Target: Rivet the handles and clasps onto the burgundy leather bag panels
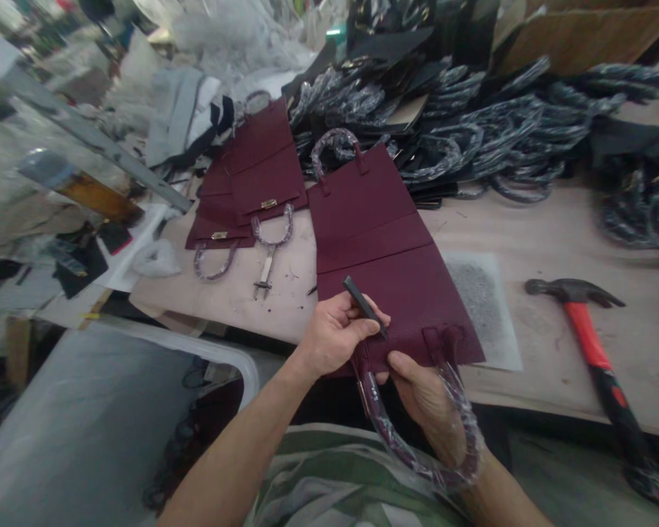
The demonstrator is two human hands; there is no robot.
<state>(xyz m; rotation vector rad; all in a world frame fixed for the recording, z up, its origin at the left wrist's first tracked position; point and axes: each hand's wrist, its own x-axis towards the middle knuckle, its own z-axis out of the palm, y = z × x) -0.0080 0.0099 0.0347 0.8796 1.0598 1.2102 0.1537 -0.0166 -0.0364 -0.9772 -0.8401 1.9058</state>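
Note:
A burgundy bag panel (pixel 373 249) lies across the table's front edge, with a plastic-wrapped handle (pixel 395 439) at the near end and another at the far end. My left hand (pixel 340 329) is closed around a dark flat bar-shaped tool (pixel 362 304), whose lower tip meets the panel near the close handle. Through the loop of that handle reaches my right hand (pixel 425 391). It pinches the panel's near edge, thumb on top and fingers mostly hidden underneath.
A claw hammer (pixel 590 337) with a red and black grip lies right, beside a worn white sheet (pixel 486 307). More burgundy bag panels (pixel 266 165) and a metal divider-like tool (pixel 264 271) are at left. Wrapped black handles (pixel 472 139) pile up behind. A white bin (pixel 115 395) stands front left.

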